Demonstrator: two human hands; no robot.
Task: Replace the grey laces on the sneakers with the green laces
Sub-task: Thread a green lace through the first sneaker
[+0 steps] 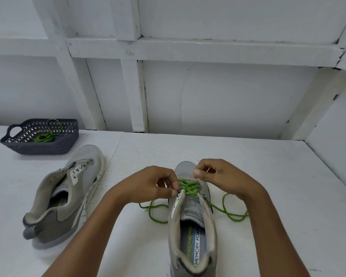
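Lacing the near sneaker (192, 232), at 6 o'clock on the table (268, 176), with a green lace (188, 189).
Left hand (150, 184) pinches the lace at the left eyelets; right hand (218, 176) curls over the toe-end crossings, hold unclear. Advice: snug each crossing and keep the loose ends equal. Count: two sneakers, the second sneaker (72, 188) at 9 o'clock unlaced; two green laces, the spare lace (46, 136) in one basket (38, 147) at 10 o'clock.

Bright, even light, soft shadows, sharp focus, wide-angle bending toward the edges.
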